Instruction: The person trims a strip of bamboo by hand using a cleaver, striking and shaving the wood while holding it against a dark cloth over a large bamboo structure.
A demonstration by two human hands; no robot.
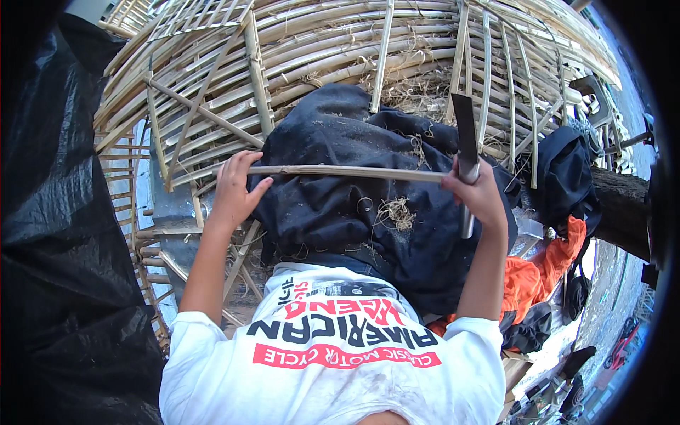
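Observation:
A thin pale bamboo strip [347,171] lies level across my lap, above a dark cloth [319,212] that covers my legs. My left hand [237,190] is at the strip's left end, the strip passing between its fingers and its thumb, which stands apart. In my right hand [476,193] is a knife [465,131] with a wide dark blade pointing up and away. Its metal handle shows below my fist. The right thumb touches the strip's right end. Curled shavings [397,214] rest on the cloth.
Bamboo slat panels [340,42] with crosswise struts fill the far side. Black plastic sheeting [64,234] hangs at the left. On the right are an orange cloth [538,280], a dark bundle [564,173] and a thick log [622,205].

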